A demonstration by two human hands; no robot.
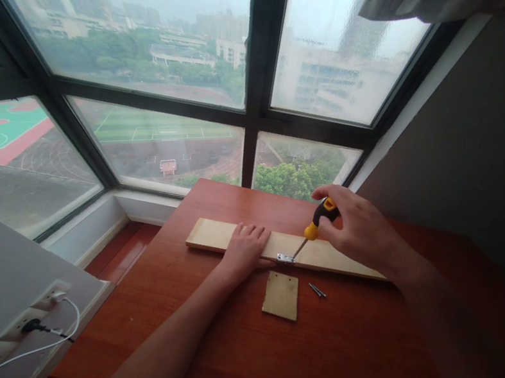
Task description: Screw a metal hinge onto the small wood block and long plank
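A long pale wooden board (pixel 211 234) lies across the reddish-brown table. My left hand (pixel 244 249) rests over it, fingers reaching its far edge and thumb along the near edge. In my right hand (pixel 358 226) is a screwdriver (pixel 311 231) with a black and yellow handle, tilted, gripped near the top. Its tip meets a small silver metal bracket (pixel 286 259) at the board's near edge, just right of my left thumb. Whether a screw sits under the tip is too small to tell. Nearer to me lies a thin tan wooden piece (pixel 282 296) with two small holes.
A few loose screws (pixel 317 290) lie right of the tan piece. The table (pixel 299 367) stands against large windows (pixel 164 23), with a dark wall (pixel 474 150) to the right. At lower left, cables (pixel 60 337) hang from wall sockets (pixel 24 325).
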